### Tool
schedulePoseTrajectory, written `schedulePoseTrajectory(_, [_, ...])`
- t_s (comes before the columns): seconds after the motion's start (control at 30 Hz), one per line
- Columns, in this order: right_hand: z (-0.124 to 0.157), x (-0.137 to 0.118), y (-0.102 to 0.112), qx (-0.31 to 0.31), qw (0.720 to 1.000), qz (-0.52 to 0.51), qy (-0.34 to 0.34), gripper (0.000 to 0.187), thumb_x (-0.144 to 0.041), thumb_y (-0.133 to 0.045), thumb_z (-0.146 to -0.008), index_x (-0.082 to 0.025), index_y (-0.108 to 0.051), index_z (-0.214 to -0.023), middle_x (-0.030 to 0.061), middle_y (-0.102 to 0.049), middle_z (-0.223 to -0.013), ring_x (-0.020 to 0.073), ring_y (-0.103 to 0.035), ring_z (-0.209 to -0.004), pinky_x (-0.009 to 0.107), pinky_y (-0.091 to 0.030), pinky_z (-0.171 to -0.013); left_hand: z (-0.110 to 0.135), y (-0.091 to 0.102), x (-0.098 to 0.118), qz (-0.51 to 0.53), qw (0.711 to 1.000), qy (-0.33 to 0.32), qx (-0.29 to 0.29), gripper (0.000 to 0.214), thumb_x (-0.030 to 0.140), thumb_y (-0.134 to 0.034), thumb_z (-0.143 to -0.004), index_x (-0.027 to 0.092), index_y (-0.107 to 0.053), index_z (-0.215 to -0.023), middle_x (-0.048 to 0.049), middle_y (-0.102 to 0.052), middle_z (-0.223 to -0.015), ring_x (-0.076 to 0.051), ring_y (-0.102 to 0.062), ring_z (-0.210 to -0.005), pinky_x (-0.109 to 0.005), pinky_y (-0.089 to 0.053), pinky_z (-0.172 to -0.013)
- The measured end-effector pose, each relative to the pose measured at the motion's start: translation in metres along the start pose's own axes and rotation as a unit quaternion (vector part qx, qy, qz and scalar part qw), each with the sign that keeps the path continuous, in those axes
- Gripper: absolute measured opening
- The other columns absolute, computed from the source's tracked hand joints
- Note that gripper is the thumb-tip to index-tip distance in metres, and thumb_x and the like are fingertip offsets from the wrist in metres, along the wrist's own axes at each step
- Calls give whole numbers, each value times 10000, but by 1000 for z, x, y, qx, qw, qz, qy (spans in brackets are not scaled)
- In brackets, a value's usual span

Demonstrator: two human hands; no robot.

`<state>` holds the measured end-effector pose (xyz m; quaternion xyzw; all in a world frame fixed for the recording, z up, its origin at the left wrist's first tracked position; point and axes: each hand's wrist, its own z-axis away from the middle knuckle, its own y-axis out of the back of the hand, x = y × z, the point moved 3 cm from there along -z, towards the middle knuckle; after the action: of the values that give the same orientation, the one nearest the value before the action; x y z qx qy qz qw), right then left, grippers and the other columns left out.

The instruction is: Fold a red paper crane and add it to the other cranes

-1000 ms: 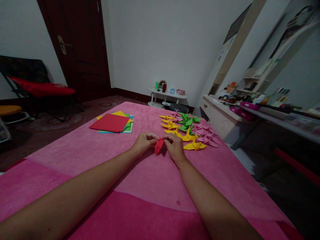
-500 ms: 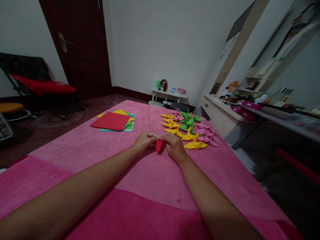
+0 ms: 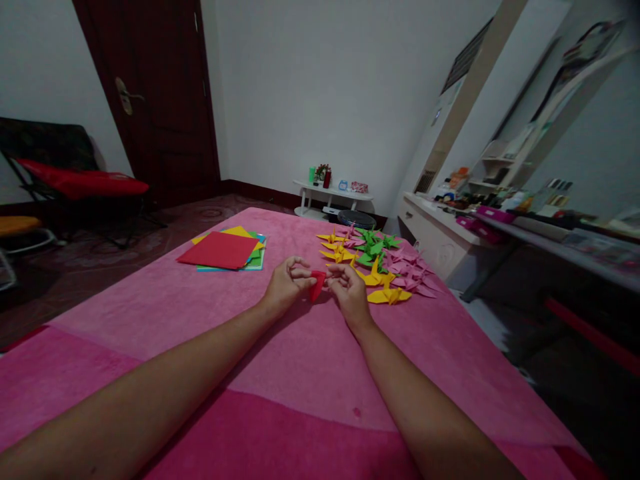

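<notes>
A small folded red paper piece (image 3: pixel 317 285) is pinched between both hands over the pink cloth (image 3: pixel 210 313). My left hand (image 3: pixel 285 285) grips its left side with thumb and fingertips; my right hand (image 3: pixel 349 291) grips its right side. Just right of my right hand lie several finished paper cranes: yellow ones (image 3: pixel 350 257), green ones (image 3: pixel 374 243) and pink ones (image 3: pixel 410 270). A stack of flat coloured paper sheets (image 3: pixel 225 250), red on top, rests to the far left of my hands.
The pink-covered surface ends at the right, where the floor drops away. A dark door (image 3: pixel 160 100) and a chair with a red cushion (image 3: pixel 75 180) stand at the left. A small white shelf table (image 3: pixel 333 197) is at the back; a cluttered dresser (image 3: pixel 475 213) is at the right.
The red piece has been lifted slightly and turned between my fingers; my left fingers have spread a little. The view has shifted a bit.
</notes>
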<state>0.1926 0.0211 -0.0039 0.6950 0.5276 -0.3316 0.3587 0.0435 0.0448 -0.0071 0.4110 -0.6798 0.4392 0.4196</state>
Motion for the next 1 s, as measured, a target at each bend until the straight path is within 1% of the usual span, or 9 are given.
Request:
schedulePoseTrajectory(0.07, [1,-1,-2,-2,1000,-8,-8,193,-243,-584,-741,-165,-600,-916,33,-624,-827,148,-588,-716,255,-483,-638,0,0,1,4,1000,-2,5,434,259,-759,-589,172,-496,-923,-20,-683,-732,-157,-625,-553,-251,-476,-495])
schedulePoseTrajectory(0.13, [2,-3,-3,1,1000,8,0,187,-280,-616,-731,-162,-618,-876,35,-632,-815,146,-580,-702,246,-467,-616,1,1,1,1,1000,-2,6,448,257,-765,-585,152,-542,-959,-35,-688,-736,-156,-625,-561,-259,-484,-515])
schedulePoseTrajectory(0.27, [2,-7,-3,20,999,37,8,159,-276,-616,-727,-155,-638,-828,34,-642,-784,151,-581,-694,240,-442,-591,1,0,0,-2,1000,16,-6,463,251,-760,-600,126,-606,-1018,-64,-698,-778,-156,-631,-592,-268,-492,-552])
schedulePoseTrajectory(0.4, [1,-7,-3,31,998,46,11,125,-249,-607,-725,-144,-650,-778,32,-640,-738,150,-576,-680,249,-442,-617,2,-1,-2,0,999,37,-1,380,259,-772,-586,110,-654,-914,-80,-707,-796,-167,-640,-631,-271,-492,-580])
schedulePoseTrajectory(0.53, [1,-7,-2,37,998,40,13,97,-238,-611,-711,-148,-643,-726,18,-624,-698,142,-564,-650,245,-440,-607,1,-1,-1,-9,1000,23,-5,287,264,-766,-599,123,-686,-835,-65,-715,-774,-151,-637,-645,-245,-475,-608])
schedulePoseTrajectory(0.73, [1,-12,-2,42,998,50,12,101,-248,-610,-703,-152,-642,-703,17,-624,-682,142,-564,-636,241,-443,-592,0,-2,1,-30,999,13,-2,219,257,-748,-626,117,-714,-791,-60,-712,-716,-118,-595,-575,-218,-443,-567])
schedulePoseTrajectory(0.87, [2,-11,-2,42,997,66,7,99,-240,-609,-694,-148,-644,-684,19,-624,-662,141,-560,-620,242,-440,-589,-1,-2,-2,-37,999,9,-16,202,266,-725,-653,125,-728,-797,-68,-720,-750,-132,-610,-607,-228,-452,-588])
schedulePoseTrajectory(1.0, [1,-7,-2,46,998,51,-10,101,-242,-623,-674,-145,-651,-669,17,-626,-641,137,-547,-599,243,-436,-577,-3,-1,-4,-54,998,0,-12,198,262,-719,-651,120,-733,-789,-75,-725,-760,-142,-621,-616,-236,-461,-596])
